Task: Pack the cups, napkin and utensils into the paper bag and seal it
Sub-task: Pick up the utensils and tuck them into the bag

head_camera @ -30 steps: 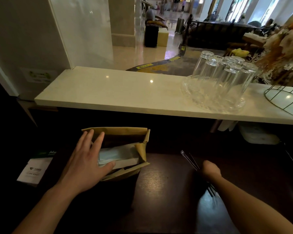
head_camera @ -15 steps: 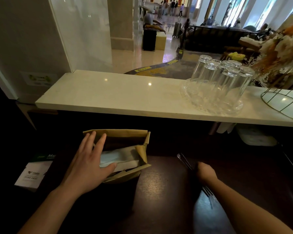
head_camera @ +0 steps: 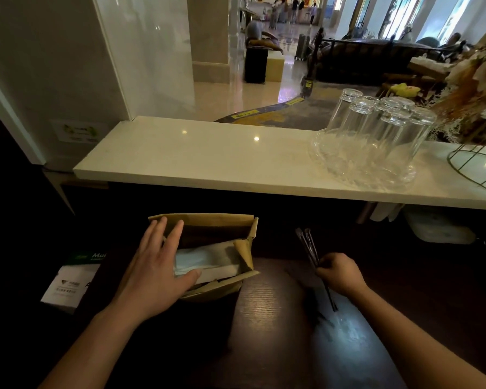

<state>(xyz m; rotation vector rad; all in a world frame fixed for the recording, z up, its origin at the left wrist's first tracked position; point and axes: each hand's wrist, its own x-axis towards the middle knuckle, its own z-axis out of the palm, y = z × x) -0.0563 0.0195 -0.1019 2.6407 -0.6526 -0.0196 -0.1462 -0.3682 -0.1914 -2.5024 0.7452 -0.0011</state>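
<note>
Head view: the open brown paper bag is steadied near left by the spread, open left hand. To its right, thin dark metal utensils are gripped mid-shaft by the closed right hand; they are judged stiff, light and slippery. The dark wooden counter sits below a pale marble ledge bearing clear upturned glasses.

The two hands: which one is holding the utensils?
The right hand, closed around the dark utensils over the table; the left hand lies open on the paper bag.
</note>
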